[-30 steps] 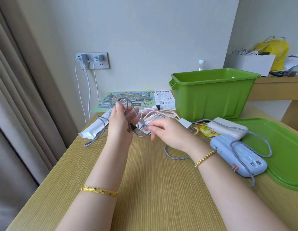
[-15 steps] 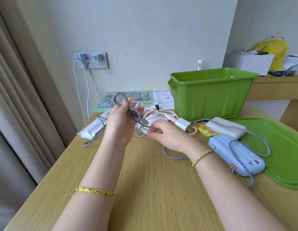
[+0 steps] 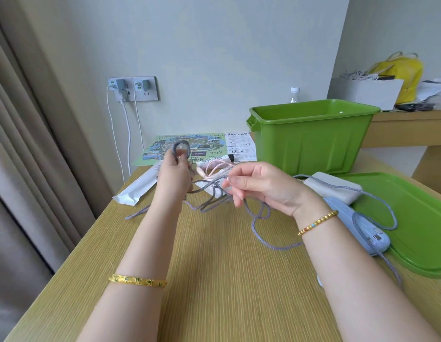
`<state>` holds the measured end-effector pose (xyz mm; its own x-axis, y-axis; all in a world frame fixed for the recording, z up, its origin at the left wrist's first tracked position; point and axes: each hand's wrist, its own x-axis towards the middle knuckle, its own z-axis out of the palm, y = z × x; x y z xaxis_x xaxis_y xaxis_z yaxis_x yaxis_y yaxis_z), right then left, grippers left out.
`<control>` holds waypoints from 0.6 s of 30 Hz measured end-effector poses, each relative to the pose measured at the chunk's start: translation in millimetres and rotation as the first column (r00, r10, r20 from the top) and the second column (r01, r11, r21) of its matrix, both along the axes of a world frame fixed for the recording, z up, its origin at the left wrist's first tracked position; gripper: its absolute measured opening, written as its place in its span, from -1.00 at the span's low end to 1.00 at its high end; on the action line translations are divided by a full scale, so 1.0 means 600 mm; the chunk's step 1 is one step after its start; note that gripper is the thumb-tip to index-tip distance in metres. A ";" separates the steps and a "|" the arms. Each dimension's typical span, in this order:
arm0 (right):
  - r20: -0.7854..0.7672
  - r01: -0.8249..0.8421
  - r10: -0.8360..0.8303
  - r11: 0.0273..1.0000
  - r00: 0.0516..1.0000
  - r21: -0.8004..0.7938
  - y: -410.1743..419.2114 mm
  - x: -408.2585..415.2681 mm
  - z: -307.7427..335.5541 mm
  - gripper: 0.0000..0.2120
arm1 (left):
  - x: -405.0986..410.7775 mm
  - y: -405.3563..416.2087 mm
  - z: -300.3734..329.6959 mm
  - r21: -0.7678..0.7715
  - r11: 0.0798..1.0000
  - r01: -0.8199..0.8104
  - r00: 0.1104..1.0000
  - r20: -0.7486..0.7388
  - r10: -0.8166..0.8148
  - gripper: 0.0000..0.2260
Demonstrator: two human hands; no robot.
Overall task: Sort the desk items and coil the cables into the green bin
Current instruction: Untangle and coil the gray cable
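Observation:
A long grey braided cable point(image 3: 260, 225) trails in loose loops over the wooden desk point(image 3: 214, 280). My left hand point(image 3: 173, 176) grips a small coil of it, whose loop sticks up above the fingers. My right hand point(image 3: 260, 186) pinches a further stretch of the same cable between thumb and fingers, a little right of the left hand. The cable runs on to the right over a blue power bank point(image 3: 357, 225). A pink cable point(image 3: 218, 167) lies behind my hands. The green bin point(image 3: 310, 137) stands open at the back right.
The bin's green lid point(image 3: 411, 218) lies flat at the right, with a white power bank point(image 3: 334, 190) at its edge. A map leaflet point(image 3: 189, 146), a paper slip point(image 3: 240, 146) and a white packet point(image 3: 135, 191) lie at the back. Chargers hang from a wall socket point(image 3: 133, 88).
My right hand has lifted off the desk and moved right, drawing the grey cable up with it. My left hand has kept the coil and stayed roughly where it was.

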<state>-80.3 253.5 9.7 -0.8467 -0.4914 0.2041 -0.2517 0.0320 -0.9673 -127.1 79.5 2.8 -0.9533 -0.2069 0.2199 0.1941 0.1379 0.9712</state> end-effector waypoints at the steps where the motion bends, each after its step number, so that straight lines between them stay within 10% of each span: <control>1: -0.034 0.068 -0.069 0.997 0.997 -0.038 0.000 -0.001 0.003 -0.86 | 0.003 0.003 0.001 -0.094 0.995 0.036 0.999 0.012 -0.035 -0.84; 10: -0.131 0.384 -0.397 0.916 0.908 -0.117 -0.001 -0.008 0.006 -0.86 | 0.043 0.021 0.002 -0.439 0.697 0.566 0.821 0.221 -0.527 -0.65; 18: -0.196 0.448 -0.452 0.891 0.870 -0.069 -0.009 -0.013 0.002 -0.86 | 0.041 0.038 -0.001 -0.507 0.757 0.413 0.900 0.101 -0.424 -0.70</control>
